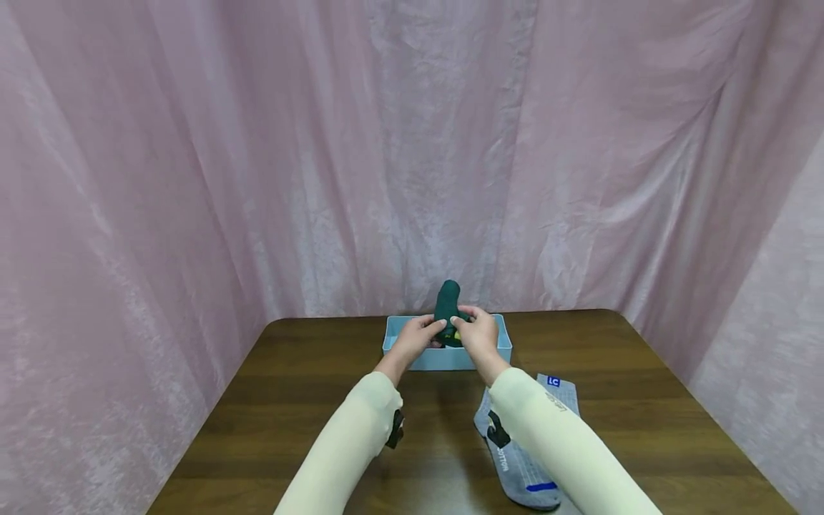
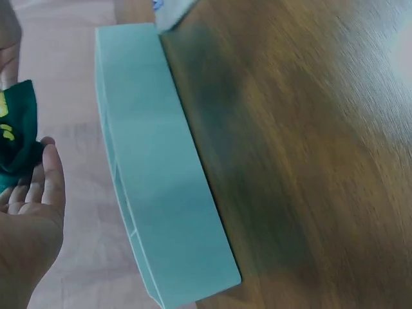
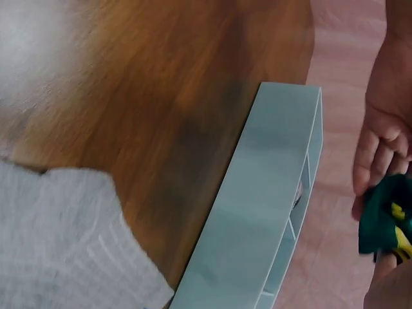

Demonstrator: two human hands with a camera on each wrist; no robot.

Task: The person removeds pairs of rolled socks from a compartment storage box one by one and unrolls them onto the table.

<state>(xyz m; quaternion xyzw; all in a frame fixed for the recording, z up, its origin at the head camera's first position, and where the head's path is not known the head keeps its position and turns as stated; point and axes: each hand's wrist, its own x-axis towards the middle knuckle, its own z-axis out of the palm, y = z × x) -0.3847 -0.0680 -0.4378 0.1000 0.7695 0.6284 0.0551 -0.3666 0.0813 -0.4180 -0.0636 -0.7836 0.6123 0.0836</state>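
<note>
A dark green sock (image 1: 447,302) with yellow marks, partly rolled or folded, is held up over the light-blue box (image 1: 444,360). My left hand (image 1: 415,338) grips its left side, thumb on the near face. From the other side my right hand (image 1: 480,335) pinches it, thumb and fingers close to the yellow marks. In the left wrist view the sock (image 2: 20,125) rests against the curled fingers of the left hand (image 2: 32,235). The right wrist view shows the sock (image 3: 380,219) between both hands, its folded edge gathered.
Dividers split the box (image 3: 257,187) into compartments, and a small dark item (image 3: 298,193) lies in one. Grey socks (image 1: 508,458) with blue marks lie flat on the wooden table (image 1: 309,400), partly under my right forearm. A pink curtain (image 1: 444,143) hangs behind the table.
</note>
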